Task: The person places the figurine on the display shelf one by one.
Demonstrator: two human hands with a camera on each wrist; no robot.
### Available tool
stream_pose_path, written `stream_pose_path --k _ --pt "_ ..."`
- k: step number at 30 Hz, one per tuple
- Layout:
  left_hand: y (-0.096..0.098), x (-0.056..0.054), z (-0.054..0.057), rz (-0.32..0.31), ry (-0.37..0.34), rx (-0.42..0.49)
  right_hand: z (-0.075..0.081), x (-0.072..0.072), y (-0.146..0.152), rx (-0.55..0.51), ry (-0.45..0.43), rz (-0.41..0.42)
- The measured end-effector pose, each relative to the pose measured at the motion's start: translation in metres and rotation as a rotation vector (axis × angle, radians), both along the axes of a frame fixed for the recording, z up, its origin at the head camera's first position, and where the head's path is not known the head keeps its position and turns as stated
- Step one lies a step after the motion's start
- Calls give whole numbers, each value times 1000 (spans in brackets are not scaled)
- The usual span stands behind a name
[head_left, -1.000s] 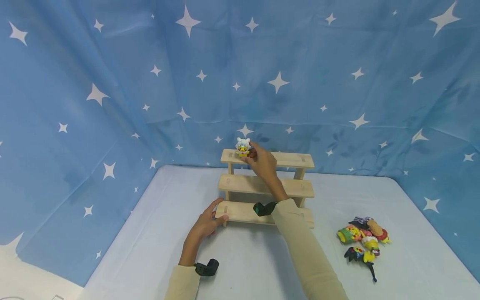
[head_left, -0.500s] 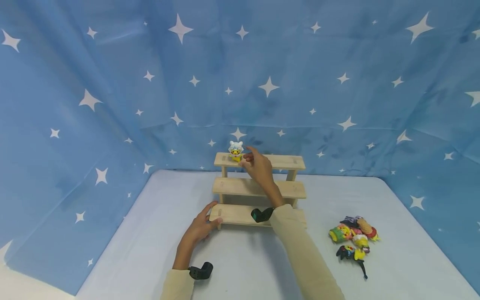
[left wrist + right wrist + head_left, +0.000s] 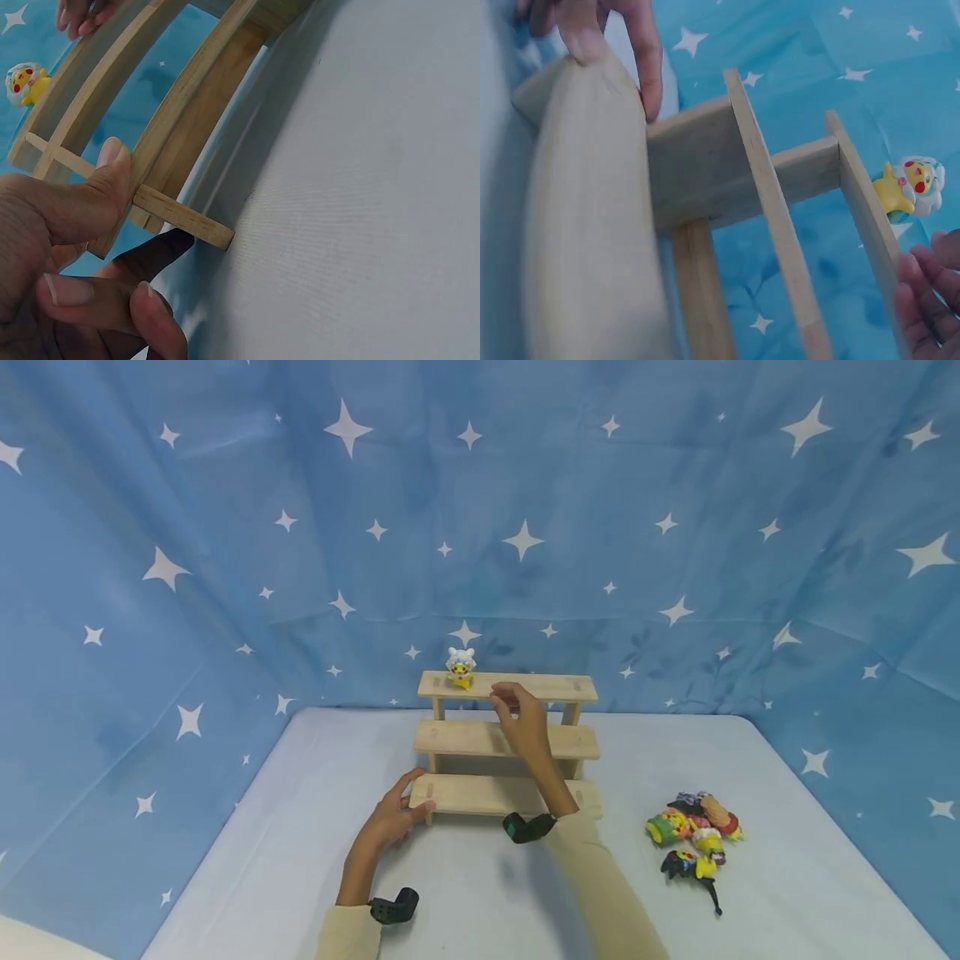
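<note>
A small yellow figurine in a white eared hood [image 3: 461, 669] stands upright at the left end of the top step of a three-tier wooden display stand [image 3: 465, 739]. My left hand [image 3: 392, 814] grips the left end of the lowest step; in the left wrist view the thumb [image 3: 112, 161] lies over the board and a finger reaches beneath it. My right hand [image 3: 522, 722] is to the right of the figurine, before the top step, with loosely bent fingers and nothing in them. In the right wrist view its fingers [image 3: 926, 289] are close to the top board, apart from the figurine [image 3: 911, 187].
A pile of several colourful figurines [image 3: 705, 827] lies on the white table [image 3: 300, 860] to the right of the stand. One black figurine [image 3: 682, 864] there has a long thin tail. A blue starry curtain [image 3: 420, 527] hangs behind and at both sides.
My right hand has let go of the figurine and drawn back to the right and down. The figurine now stands by itself on the top step. The left hand keeps its grip.
</note>
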State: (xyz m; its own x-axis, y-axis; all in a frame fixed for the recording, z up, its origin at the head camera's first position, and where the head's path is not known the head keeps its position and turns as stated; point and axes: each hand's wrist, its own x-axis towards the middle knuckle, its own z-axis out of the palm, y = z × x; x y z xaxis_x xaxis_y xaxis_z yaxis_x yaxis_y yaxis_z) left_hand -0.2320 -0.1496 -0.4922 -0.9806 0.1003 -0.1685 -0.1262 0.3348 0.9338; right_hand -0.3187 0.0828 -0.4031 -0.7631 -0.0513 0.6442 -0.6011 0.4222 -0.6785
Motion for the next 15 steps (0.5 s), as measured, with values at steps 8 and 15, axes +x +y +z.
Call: stream_pose_path --k 8,15 --pt "-4 5 -1 -24 15 5 -33 29 16 -99 -49 0" --pt "-3 6 0 -40 23 34 -41 43 40 -126 -10 -66"
